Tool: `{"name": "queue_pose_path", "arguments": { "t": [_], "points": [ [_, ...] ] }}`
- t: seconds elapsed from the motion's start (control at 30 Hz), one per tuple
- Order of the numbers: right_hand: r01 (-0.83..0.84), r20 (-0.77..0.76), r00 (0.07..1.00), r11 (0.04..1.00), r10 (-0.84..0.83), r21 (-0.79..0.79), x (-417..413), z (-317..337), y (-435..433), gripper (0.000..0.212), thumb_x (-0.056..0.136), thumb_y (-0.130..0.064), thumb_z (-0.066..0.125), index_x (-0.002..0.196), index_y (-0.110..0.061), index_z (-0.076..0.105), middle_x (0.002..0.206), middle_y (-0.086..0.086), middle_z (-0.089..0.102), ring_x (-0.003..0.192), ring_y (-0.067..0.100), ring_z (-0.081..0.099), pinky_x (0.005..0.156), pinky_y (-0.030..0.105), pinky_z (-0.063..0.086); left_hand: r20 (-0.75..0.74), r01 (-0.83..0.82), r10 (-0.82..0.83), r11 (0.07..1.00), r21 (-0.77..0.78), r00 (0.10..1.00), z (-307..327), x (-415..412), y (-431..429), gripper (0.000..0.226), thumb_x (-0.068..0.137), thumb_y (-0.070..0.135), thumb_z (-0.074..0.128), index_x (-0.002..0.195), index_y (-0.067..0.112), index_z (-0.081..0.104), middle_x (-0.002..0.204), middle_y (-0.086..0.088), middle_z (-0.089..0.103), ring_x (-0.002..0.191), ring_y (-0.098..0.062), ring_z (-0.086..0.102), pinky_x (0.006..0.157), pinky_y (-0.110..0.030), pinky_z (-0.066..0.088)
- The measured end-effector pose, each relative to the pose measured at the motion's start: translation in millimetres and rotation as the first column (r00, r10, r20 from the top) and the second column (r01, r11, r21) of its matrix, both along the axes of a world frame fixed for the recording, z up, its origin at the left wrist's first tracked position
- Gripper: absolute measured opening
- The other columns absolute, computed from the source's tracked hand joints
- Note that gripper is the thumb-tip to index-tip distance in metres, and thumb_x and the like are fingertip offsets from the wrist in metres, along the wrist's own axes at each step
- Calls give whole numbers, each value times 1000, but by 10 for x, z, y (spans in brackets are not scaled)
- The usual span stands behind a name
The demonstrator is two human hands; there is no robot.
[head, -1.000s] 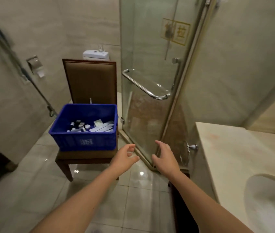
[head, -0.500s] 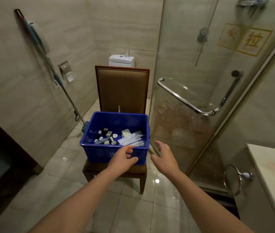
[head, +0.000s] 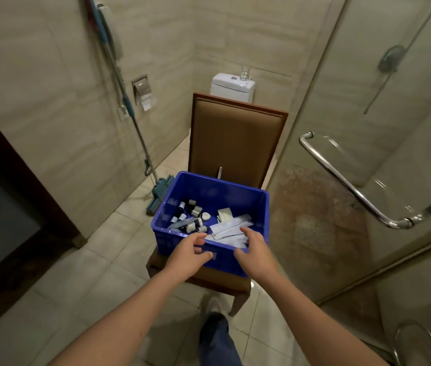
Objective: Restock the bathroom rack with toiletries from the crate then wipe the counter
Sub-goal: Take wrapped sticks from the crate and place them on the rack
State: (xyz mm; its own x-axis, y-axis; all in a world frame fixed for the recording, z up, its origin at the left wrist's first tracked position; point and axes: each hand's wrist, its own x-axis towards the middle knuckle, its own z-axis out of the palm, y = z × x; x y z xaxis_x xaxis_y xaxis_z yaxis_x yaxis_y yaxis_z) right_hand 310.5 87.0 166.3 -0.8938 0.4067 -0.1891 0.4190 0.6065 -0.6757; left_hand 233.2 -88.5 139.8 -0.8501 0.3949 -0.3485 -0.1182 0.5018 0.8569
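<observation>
Tiled bathroom, pickup step: both hands at blue crate [head: 209, 190], nothing held yet.
On left hand [head: 188, 253] fingers [head: 198, 237] loosely spread over near rim; right hand [head: 255, 249] fingers [head: 247, 231] spread just above white packets [head: 228, 229]; both empty. Beyond left fingers, small bottles [head: 190, 215] lie inside crate, which sits on chair [head: 238, 138] seat. Restocking looks unstarted. Next: curl round packets or bottles, lift clear of walls. No rack in view.

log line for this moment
crate: blue, on chair, toiletries inside | left hand: open, at near rim | right hand: open, at near rim | held: nothing
</observation>
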Motion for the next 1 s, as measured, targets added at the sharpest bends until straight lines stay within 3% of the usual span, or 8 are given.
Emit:
{"name": "queue_pose_path", "arguments": {
  "t": [0.2,0.4,0.53,0.63,0.8,1.0],
  "points": [
    [-79,49,996,996,80,-32,-785,-198,145,61,91,-23,56,148,-26,34,151,-2,36,133,15,42,103,33,44,31,-56,56,998,-13,998,-179,-596,126,44,86,24,70,122,39,50,123,10,55,111,-10,56,95,-34,51],
    [-110,122,985,990,121,-90,-1500,-445,478,63,90,-20,56,148,-24,35,151,-1,39,133,17,43,104,33,43,120,-114,123,990,-83,985,-391,-1202,379,52,85,23,71,134,28,50,125,9,56,112,-11,55,100,-36,48],
    [-90,180,977,989,111,-120,-1863,-625,771,63,90,-20,57,148,-26,34,151,-1,39,129,19,47,98,31,45,181,-121,140,987,-109,974,-551,-1571,600,57,84,24,73,136,27,48,126,8,56,111,-10,55,93,-29,48],
    [-80,227,968,990,105,-117,-2036,-761,981,62,89,-19,58,147,-26,36,150,-1,42,129,18,48,101,32,45,214,-102,128,986,-130,968,-667,-1764,792,56,85,24,73,135,26,48,125,8,56,109,-11,55,89,-27,48],
    [-54,304,948,987,99,-151,-2193,-1033,1246,61,88,-18,59,146,-23,38,147,1,42,131,20,44,107,37,42,264,-39,88,982,-184,960,-921,-1965,1081,54,86,23,71,135,24,48,121,11,54,108,-12,55,95,-34,50],
    [24,419,906,980,63,-199,-2211,-1463,1374,62,89,-17,58,147,-20,36,149,4,38,133,22,43,105,35,41,300,47,24,973,-226,954,-1304,-2142,1324,55,83,24,72,133,26,50,123,8,54,107,-12,56,94,-35,50]
  ]
}}
